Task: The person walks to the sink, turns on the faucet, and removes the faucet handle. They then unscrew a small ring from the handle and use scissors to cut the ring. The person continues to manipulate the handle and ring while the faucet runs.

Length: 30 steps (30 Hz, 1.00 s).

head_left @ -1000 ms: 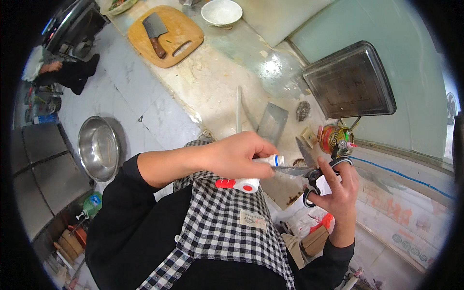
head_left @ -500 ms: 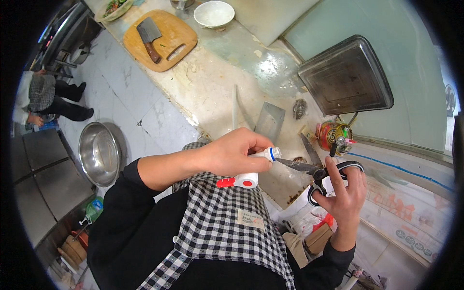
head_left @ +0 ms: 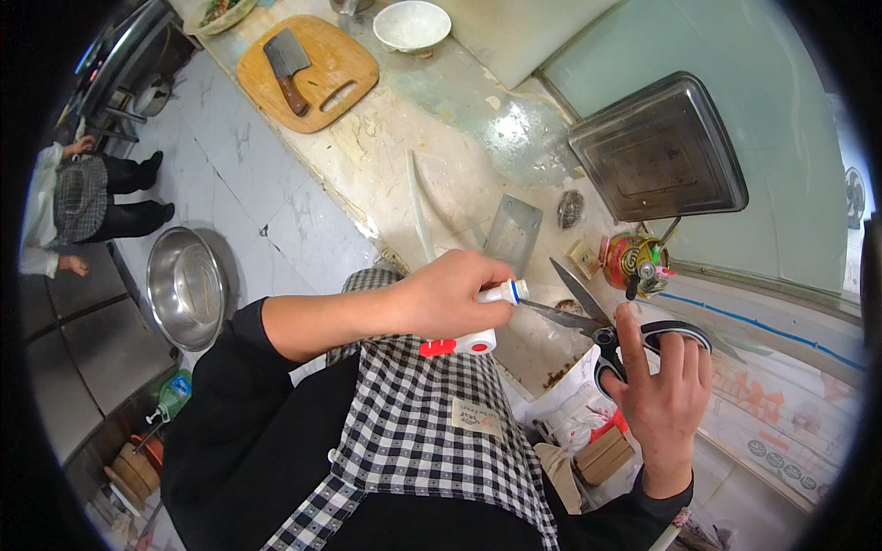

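Observation:
My left hand (head_left: 450,298) is closed round a white and red trigger spray head (head_left: 478,342). Its threaded-looking white end with a blue ring pokes out past my fingertips. A long thin white tube (head_left: 416,197) curves away beyond this hand and seems to belong to the spray head, though my fingers hide the join. Black-handled scissors (head_left: 588,317) are in my right hand (head_left: 666,395), fingers through the loops and index finger stretched along them. Their blades stand apart, and the lower blade's tip lies at or close beside the blue ring; contact is unclear.
A cleaver (head_left: 288,69) rests on a wooden cutting board (head_left: 340,64) by a white bowl (head_left: 412,28). A dark metal tray (head_left: 661,147) leans at the right, near a metal plate (head_left: 514,234) and a colourful can (head_left: 625,257). A steel basin (head_left: 186,289) and another person (head_left: 83,197) are at left.
The scissor blades have spread wider as my right hand shifted right and slightly nearer. The white tube's far end has swung left. The other person's arms have moved.

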Motion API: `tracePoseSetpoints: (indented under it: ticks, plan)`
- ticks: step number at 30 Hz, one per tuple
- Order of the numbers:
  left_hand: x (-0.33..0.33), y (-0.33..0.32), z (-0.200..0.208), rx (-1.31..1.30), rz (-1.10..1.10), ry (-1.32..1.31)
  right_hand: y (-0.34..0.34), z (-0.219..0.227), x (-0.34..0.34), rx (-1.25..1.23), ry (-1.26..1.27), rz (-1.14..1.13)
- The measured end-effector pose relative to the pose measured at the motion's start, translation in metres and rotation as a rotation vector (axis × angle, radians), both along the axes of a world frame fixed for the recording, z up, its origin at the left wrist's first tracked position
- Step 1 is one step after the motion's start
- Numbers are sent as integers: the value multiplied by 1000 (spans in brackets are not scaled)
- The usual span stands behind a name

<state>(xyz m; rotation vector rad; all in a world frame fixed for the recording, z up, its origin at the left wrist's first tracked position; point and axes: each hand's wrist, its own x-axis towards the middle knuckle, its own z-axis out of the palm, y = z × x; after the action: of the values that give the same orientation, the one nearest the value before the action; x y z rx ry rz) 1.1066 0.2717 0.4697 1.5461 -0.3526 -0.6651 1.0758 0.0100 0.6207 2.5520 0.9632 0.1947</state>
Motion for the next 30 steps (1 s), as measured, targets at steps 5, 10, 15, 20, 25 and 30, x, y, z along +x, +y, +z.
tracePoseSetpoints:
  ticks: [5, 10, 15, 20, 25, 30]
  plan:
    - [-4, 3, -3, -48, -10, -50, -10, -13, 13, 208, 230, 3]
    - [-5, 7, -4, -57, -117, 69, -23, -39, 14, 382, 360, -32]
    - [-4, 6, -5, -50, -142, 56, -29, -56, 10, 495, 438, -87]
    - [-5, 6, -7, -16, -137, 70, -29, -67, 3, 506, 412, -109]
    - [-6, 4, -11, 32, -88, -43, -28, -77, -5, 554, 420, -158]
    - [-7, 5, -12, 42, -78, -58, -28, -94, -9, 655, 522, -215]
